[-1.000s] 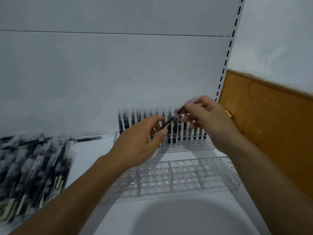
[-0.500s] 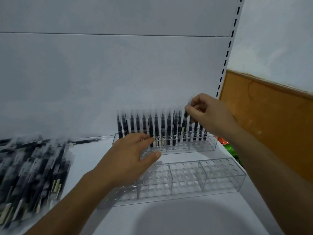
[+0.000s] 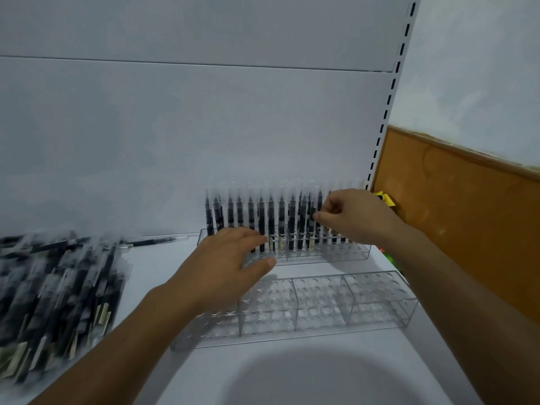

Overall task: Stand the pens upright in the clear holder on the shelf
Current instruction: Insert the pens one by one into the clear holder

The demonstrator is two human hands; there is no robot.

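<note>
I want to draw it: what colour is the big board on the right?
The flat wooden board is orange-brown; head view shows it best.

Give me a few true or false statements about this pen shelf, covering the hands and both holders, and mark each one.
1. The right hand pinches a pen standing in the rear holder. True.
2. The front holder is full of pens. False: its holes show no pens.
3. The pile of wrapped pens lies left of both holders. True.
4. The left hand grips a pen. False: its fingers are straight and hold nothing.
</note>
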